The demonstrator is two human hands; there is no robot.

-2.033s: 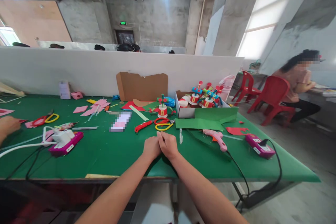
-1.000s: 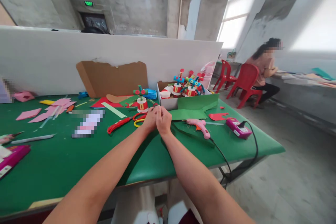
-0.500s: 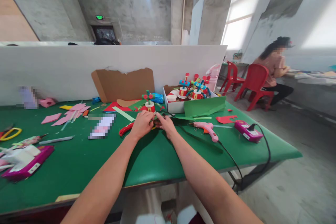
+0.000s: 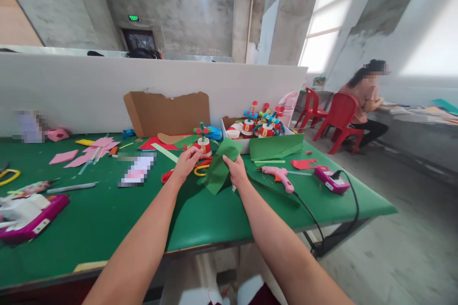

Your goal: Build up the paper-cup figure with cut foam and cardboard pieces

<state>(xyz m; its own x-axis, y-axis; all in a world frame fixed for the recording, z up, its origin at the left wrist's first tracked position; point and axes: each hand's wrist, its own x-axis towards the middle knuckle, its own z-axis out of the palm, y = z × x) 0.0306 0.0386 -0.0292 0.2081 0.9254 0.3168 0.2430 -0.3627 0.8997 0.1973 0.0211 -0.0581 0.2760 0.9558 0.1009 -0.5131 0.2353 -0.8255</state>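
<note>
My right hand [image 4: 236, 169] grips a sheet of green paper [image 4: 219, 167] between thumb and fingers; the sheet stands tilted above the table. To its left my left hand [image 4: 186, 164] is apart from the paper, fingers loosely bent and partly spread, with nothing visible in them. Its fingertips are close to a red paper-cup figure [image 4: 204, 146] with a green spring neck and a green crosspiece head. Scissors with yellow and red handles [image 4: 202, 167] lie between the hands, partly hidden by the paper. A red object [image 4: 166, 176] shows beside my left wrist.
A pink glue gun [image 4: 279, 176] lies right, its cord trailing past a purple power box [image 4: 332, 180]. Behind, a white box [image 4: 245, 145] holds several cup figures. Pink paper pieces [image 4: 95, 150] and another purple box [image 4: 43, 221] lie left. A person [image 4: 361, 93] sits far right.
My hands have moved apart. My right hand has raised the green paper and turned its face to view; my left hand has come off it, leaving the scissors uncovered.
</note>
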